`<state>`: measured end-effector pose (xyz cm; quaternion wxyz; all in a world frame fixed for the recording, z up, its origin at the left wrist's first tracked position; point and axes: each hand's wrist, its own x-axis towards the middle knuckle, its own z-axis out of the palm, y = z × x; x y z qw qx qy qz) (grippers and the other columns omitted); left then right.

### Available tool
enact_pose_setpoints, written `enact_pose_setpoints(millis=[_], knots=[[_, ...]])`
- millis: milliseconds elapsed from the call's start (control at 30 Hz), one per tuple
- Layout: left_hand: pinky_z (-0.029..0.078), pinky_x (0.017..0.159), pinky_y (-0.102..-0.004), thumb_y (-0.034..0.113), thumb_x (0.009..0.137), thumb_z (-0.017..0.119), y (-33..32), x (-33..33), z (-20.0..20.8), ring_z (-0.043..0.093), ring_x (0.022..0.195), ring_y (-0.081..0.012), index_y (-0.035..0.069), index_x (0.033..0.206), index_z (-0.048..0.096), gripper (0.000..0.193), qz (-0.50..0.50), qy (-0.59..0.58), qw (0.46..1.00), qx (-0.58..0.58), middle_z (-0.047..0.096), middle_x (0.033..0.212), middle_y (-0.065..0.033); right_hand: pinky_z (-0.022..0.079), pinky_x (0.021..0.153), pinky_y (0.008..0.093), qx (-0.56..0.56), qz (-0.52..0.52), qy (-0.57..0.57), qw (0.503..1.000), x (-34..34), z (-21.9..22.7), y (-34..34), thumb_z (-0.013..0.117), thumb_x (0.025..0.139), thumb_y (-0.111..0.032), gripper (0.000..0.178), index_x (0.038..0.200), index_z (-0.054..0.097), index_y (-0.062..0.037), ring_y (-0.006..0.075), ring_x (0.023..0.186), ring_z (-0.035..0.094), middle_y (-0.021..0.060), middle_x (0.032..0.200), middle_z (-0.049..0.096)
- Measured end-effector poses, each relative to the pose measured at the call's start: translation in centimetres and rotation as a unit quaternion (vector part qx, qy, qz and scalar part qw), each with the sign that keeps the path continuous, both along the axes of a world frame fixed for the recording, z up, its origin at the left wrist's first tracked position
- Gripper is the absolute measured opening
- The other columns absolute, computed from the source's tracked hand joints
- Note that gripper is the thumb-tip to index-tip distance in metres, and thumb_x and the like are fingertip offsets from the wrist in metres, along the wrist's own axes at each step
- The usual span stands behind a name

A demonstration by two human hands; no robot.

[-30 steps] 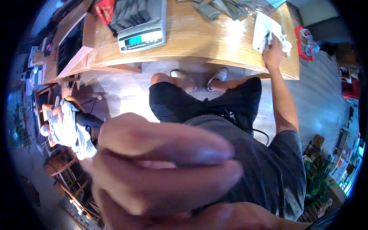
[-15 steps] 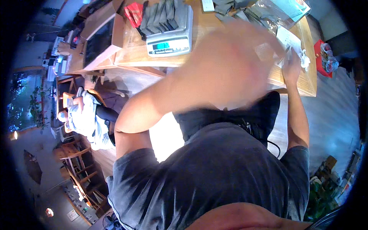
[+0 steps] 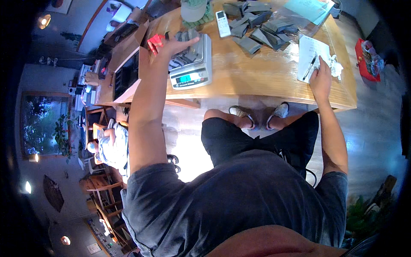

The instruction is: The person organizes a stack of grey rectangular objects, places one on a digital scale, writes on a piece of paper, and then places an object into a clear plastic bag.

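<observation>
My left hand (image 3: 171, 46) reaches over a stack of dark grey packets (image 3: 193, 52) on a white digital scale (image 3: 189, 81). Its thumb points right across the packets, spread from the fingers, which are partly hidden. A red packet (image 3: 156, 42) shows just beyond that hand. At the table's right, my right hand (image 3: 321, 79) rests at the edge of a written sheet of paper (image 3: 306, 49), fingers stretched out. A black-and-white pen (image 3: 309, 68) lies on the sheet close by the thumb; whether they touch, I cannot tell.
Loose grey packets (image 3: 257, 36) lie in a heap at the far side, beside a white remote control (image 3: 223, 24) and a grey-green cap (image 3: 194, 10). Crumpled tissue (image 3: 337, 68) is right of the paper. An open cardboard box (image 3: 136, 64) stands left; a red box (image 3: 366, 62) is beyond the right edge.
My left hand, blurred over the middle before, has swung left and away to the stack on the scale. The right hand remains by the paper. The view has shifted, showing more of the table.
</observation>
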<state>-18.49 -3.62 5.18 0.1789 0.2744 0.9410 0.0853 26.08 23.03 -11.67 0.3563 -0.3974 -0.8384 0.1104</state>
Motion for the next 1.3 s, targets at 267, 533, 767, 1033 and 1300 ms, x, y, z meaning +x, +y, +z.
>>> enact_pose_setpoints(millis=[267, 533, 767, 1033, 1300], knots=[[0.038, 0.097, -0.0392, 0.068, 0.055, 0.074, 0.6, -1.7, 0.1, 0.041, 0.117, -0.0342, -0.007, 0.142, 0.023, 0.126, 0.016, -0.223, 0.975, -0.005, 0.038, 0.134, -0.0263, 0.042, 0.101, 0.047, -0.007, 0.016, 0.037, 0.999, -0.4, 0.7, -0.3, 0.055, 0.086, -0.005, 0.05, 0.136, 0.049, 0.0, 0.0386, 0.116, 0.053, 0.0224, 0.123, 0.057], [0.056, 0.074, -0.0317, 0.044, 0.065, 0.082, 0.7, -3.9, -3.3, 0.069, 0.085, -0.0264, -0.011, 0.13, 0.047, 0.092, 0.062, -0.197, 0.978, 0.033, 0.066, 0.11, -0.019, 0.042, 0.1, 0.0469, 0.011, 0.003, 0.041, 0.999, 0.7, -0.1, 0.3, 0.054, 0.087, -0.009, 0.052, 0.138, 0.048, -0.0023, 0.0366, 0.116, 0.053, 0.0199, 0.123, 0.057], [0.057, 0.072, -0.0356, 0.037, 0.059, 0.084, -1.4, -9.3, -8.3, 0.069, 0.081, -0.0267, -0.014, 0.135, 0.027, 0.108, 0.088, 0.058, 0.992, 0.075, 0.065, 0.101, -0.0215, 0.042, 0.1, 0.0472, 0.003, 0.008, 0.025, 1.0, -0.4, -0.4, 0.2, 0.055, 0.086, -0.007, 0.053, 0.138, 0.046, -0.0012, 0.0382, 0.116, 0.052, 0.0218, 0.123, 0.056], [0.057, 0.072, -0.0372, 0.032, 0.06, 0.082, 1.6, 0.7, -1.0, 0.069, 0.079, -0.0242, -0.011, 0.129, 0.037, 0.093, 0.03, -0.179, 0.97, 0.16, 0.066, 0.097, -0.0189, 0.043, 0.1, 0.047, 0.01, -0.004, 0.019, 1.0, 0.4, -0.5, 0.3, 0.056, 0.085, -0.008, 0.054, 0.138, 0.047, -0.0013, 0.038, 0.117, 0.053, 0.0213, 0.124, 0.056], [0.058, 0.075, -0.0412, 0.029, 0.063, 0.084, 8.6, 5.3, -0.8, 0.068, 0.084, -0.0289, -0.002, 0.142, 0.015, 0.11, -0.026, -0.153, 0.953, 0.262, 0.061, 0.11, -0.0232, 0.044, 0.099, 0.0478, 0.01, 0.005, 0.026, 1.0, -0.3, -0.3, 0.1, 0.058, 0.083, -0.011, 0.055, 0.137, 0.05, -0.0024, 0.0367, 0.115, 0.055, 0.0198, 0.124, 0.058]])
